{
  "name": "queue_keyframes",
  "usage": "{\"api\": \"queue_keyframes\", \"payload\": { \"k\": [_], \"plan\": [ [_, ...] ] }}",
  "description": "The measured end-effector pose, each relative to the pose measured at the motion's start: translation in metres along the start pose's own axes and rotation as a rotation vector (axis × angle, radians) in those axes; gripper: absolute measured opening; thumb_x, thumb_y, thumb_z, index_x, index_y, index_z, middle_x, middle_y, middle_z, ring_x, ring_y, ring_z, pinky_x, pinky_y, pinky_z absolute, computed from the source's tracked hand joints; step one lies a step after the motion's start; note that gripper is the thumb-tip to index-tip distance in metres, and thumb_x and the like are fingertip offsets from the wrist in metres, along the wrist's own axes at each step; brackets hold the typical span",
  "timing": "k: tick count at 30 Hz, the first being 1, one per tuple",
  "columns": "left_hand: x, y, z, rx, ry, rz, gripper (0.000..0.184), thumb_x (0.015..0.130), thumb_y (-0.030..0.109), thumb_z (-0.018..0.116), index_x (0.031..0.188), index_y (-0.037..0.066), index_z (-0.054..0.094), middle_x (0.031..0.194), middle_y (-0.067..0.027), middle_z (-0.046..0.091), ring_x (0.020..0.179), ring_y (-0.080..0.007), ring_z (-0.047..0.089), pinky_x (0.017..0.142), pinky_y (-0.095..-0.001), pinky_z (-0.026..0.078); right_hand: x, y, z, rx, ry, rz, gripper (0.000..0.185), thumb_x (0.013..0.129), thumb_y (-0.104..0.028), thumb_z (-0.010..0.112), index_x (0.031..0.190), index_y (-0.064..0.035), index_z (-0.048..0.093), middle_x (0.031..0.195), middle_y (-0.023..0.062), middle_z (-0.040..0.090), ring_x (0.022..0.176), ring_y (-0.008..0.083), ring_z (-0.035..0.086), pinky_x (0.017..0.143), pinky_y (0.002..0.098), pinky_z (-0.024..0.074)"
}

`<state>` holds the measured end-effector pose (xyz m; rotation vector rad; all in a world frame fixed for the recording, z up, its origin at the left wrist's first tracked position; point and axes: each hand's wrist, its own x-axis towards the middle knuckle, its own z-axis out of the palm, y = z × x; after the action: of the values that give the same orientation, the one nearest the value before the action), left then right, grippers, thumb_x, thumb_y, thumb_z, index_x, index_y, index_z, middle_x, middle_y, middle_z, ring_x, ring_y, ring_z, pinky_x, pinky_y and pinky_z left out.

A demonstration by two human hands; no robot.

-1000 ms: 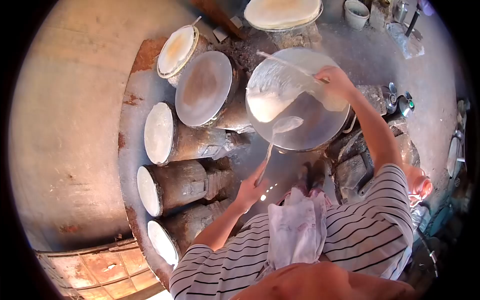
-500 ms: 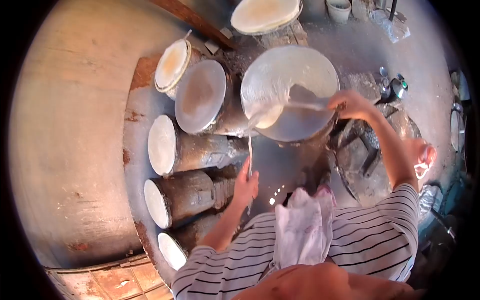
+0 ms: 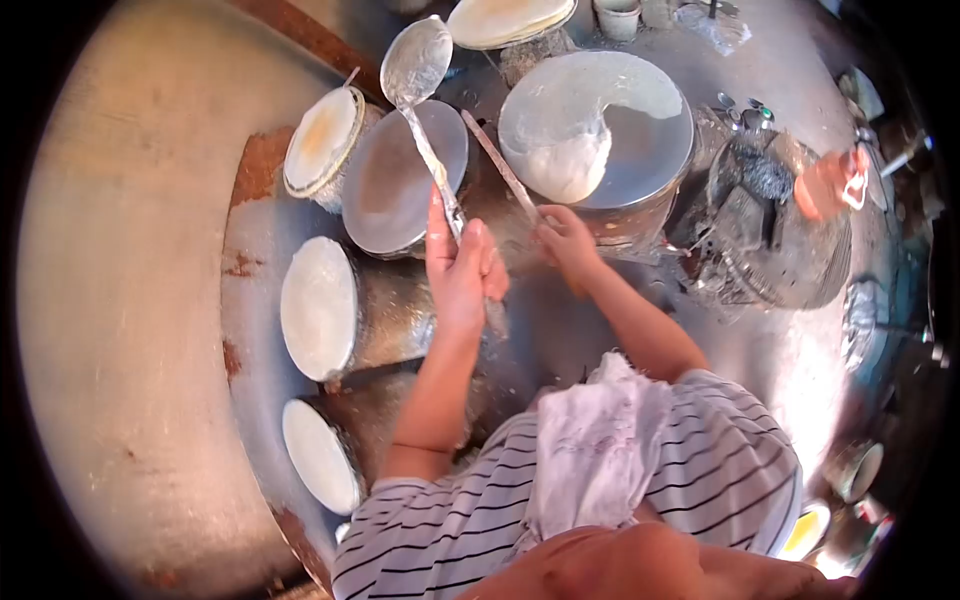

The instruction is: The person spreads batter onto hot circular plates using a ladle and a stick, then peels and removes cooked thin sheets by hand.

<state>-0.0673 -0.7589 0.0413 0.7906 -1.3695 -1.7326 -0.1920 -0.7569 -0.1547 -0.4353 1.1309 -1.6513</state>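
My left hand (image 3: pixel 462 268) is closed around the handle of a metal ladle (image 3: pixel 417 60), whose pale-coated bowl is raised toward the back. My right hand (image 3: pixel 566 242) grips a thin flat wooden stick (image 3: pixel 500 165) that slants up and to the left. Beyond it stands a large round griddle (image 3: pixel 650 155). White batter (image 3: pixel 560 110) coats its left and back part, with a thicker pool near the front, while the right part shows bare grey metal. Behind the ladle handle is a second round griddle (image 3: pixel 395 185) with a bare, brownish surface.
Round stoves topped with white sheets, one at left (image 3: pixel 320 308) and one lower (image 3: pixel 322 455), line a large tan curved surface (image 3: pixel 140 300). A lidded-looking round (image 3: pixel 323 145) and a pale disc (image 3: pixel 505 20) sit further back. Another person's hand (image 3: pixel 832 185) shows at right.
My left hand has risen with the ladle, its bowl now up at the back. My right hand has pulled the stick left, off the griddle. The bare patch on the griddle looks larger; the view shifted.
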Motion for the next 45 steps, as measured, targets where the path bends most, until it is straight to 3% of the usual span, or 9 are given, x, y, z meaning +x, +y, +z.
{"api": "queue_keyframes", "payload": {
  "k": [7,17,19,21,31,34,35,39,45],
  "plan": [
    [-0.029,0.03,-0.09,-0.11,-0.141,-0.046,0.07,0.093,0.002,0.048,0.148,0.02,0.01,0.056,0.0017,0.037,0.037,-0.0063,0.032,0.034,-0.0235,0.028,-0.035,0.065,0.046,0.11,0.501,-0.139,0.034,0.091,-0.015,0.056,0.123,-0.0194,0.046,0.061,-0.0026,0.045,0.043,0.0065,0.036,0.038,0.0229,0.0296],
    [-0.033,0.044,-0.122,0.012,-0.169,-0.018,0.065,0.093,0.005,0.046,0.148,0.019,0.014,0.055,0.0015,0.034,0.037,-0.0062,0.031,0.032,-0.0222,0.028,0.003,0.003,0.028,0.04,0.879,-0.325,0.027,0.091,-0.019,0.054,0.116,-0.0089,0.058,0.064,-0.0002,0.051,0.043,0.0078,0.041,0.037,0.0241,0.0322],
    [-0.033,0.041,-0.127,0.04,-0.184,-0.018,0.063,0.094,0.007,0.045,0.148,0.018,0.013,0.055,0.0015,0.034,0.037,-0.0061,0.031,0.033,-0.0224,0.028,-0.025,0.044,0.025,-0.408,0.617,-0.344,0.027,0.092,-0.02,0.054,0.117,-0.014,0.058,0.066,0.0004,0.053,0.043,0.0072,0.041,0.037,0.0236,0.0329],
    [-0.032,0.035,-0.132,0.069,-0.224,-0.016,0.063,0.095,0.008,0.045,0.148,0.018,0.013,0.057,0.0015,0.034,0.038,-0.0061,0.031,0.033,-0.0226,0.028,-0.081,0.055,0.005,-0.12,0.523,-0.038,0.026,0.093,-0.021,0.053,0.118,-0.018,0.059,0.071,0.0003,0.055,0.044,0.0064,0.041,0.038,0.0227,0.0336],
    [0.01,0.005,-0.072,0.096,-0.345,-0.09,0.063,0.095,0.006,0.044,0.147,0.02,0.013,0.057,0.0012,0.034,0.039,-0.0065,0.03,0.034,-0.0232,0.029,-0.009,-0.056,-0.123,-0.444,0.686,-0.2,0.034,0.093,-0.02,0.053,0.126,-0.0128,0.055,0.066,-0.0004,0.053,0.043,0.0082,0.041,0.037,0.0259,0.0333],
    [0.02,-0.001,-0.051,0.119,-0.359,-0.166,0.063,0.095,0.006,0.045,0.148,0.018,0.013,0.056,0.0009,0.035,0.038,-0.0062,0.031,0.034,-0.0233,0.03,-0.053,-0.044,-0.11,-0.41,0.373,0.002,0.032,0.092,-0.016,0.053,0.124,-0.0114,0.057,0.063,0.0001,0.054,0.042,0.009,0.044,0.037,0.0255,0.0353],
    [0.031,-0.003,-0.049,0.147,-0.408,-0.146,0.064,0.094,0.006,0.046,0.148,0.017,0.013,0.058,0.0015,0.036,0.039,-0.0058,0.032,0.034,-0.0229,0.03,-0.103,-0.058,-0.09,-0.533,0.133,0.049,0.024,0.09,-0.019,0.057,0.108,-0.0039,0.06,0.066,0.0021,0.056,0.042,0.0077,0.047,0.034,0.025,0.0355],
    [0.046,-0.017,-0.029,0.199,-0.437,-0.18,0.065,0.092,0.005,0.05,0.147,0.014,0.016,0.061,0.0029,0.041,0.039,-0.0049,0.034,0.034,-0.0222,0.031,-0.133,-0.074,-0.161,-0.274,0.427,0.121,0.03,0.093,-0.019,0.052,0.12,-0.0065,0.058,0.064,-0.0001,0.054,0.045,0.0054,0.047,0.036,0.0224,0.0355],
    [0.075,-0.037,0.023,0.211,-0.423,-0.151,0.063,0.093,0.005,0.047,0.147,0.017,0.016,0.056,0.0017,0.036,0.039,-0.0057,0.031,0.035,-0.0226,0.03,-0.06,-0.126,-0.177,-0.601,0.218,-0.006,0.031,0.093,-0.017,0.051,0.122,-0.0112,0.059,0.066,0.002,0.06,0.039,0.0045,0.043,0.036,0.0232,0.036]
  ]
}}
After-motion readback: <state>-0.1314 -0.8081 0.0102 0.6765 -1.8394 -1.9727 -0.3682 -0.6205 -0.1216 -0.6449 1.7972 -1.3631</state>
